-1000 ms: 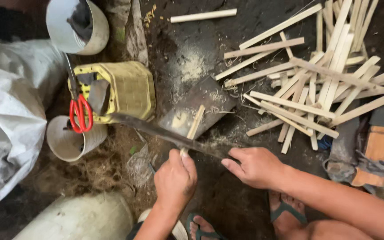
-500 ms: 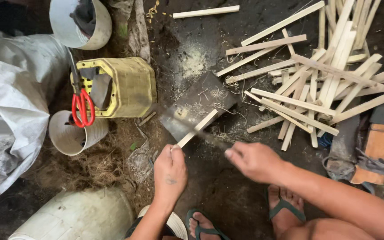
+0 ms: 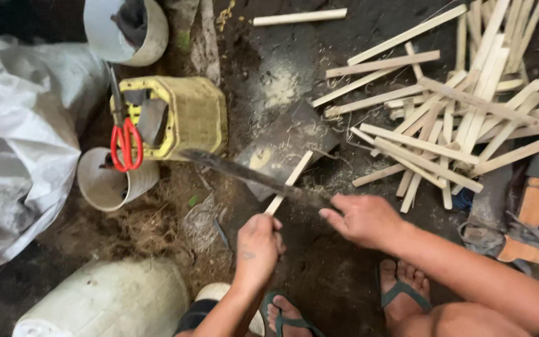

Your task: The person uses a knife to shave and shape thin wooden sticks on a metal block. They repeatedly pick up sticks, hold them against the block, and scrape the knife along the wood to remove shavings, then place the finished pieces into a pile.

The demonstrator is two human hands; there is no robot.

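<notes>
Our left hand (image 3: 256,248) grips 1 stick (image 3: 289,183) standing on a dark block (image 3: 285,140), and our right hand (image 3: 362,218) is closed on a long knife (image 3: 251,176) laid across it, so the stick stays steady, with cut sticks (image 3: 450,118) piled far right.

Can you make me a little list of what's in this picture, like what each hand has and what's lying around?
left hand: holds a thin wooden stick by its near end
right hand: grips a long dark knife, blade pointing left
knife and stick: cross each other over a dark flat block
pile: many pale wood strips on the ground, upper right
yellow basket: red-handled scissors rest at its left edge
left side: white sack and a round cup
feet: in sandals
</notes>
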